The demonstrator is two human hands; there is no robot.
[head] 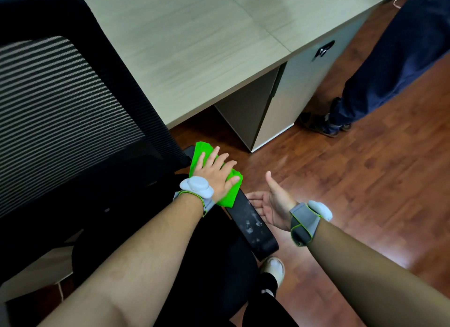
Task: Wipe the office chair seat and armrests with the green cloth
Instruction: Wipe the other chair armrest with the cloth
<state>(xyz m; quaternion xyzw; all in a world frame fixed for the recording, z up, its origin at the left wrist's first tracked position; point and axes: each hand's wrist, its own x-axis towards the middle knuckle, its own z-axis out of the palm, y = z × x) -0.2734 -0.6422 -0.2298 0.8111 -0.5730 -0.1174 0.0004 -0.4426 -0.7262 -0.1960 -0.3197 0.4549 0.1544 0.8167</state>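
The black armrest, its near end smudged with pale marks, runs along the dark seat of the office chair. The right hand, fingers relaxed, touches the armrest's outer edge. The left hand presses flat on the crumpled bright green cloth covering its far end, beside the mesh backrest. Beyond, wood floor opens right of a pale desk, where another person's legs stand.
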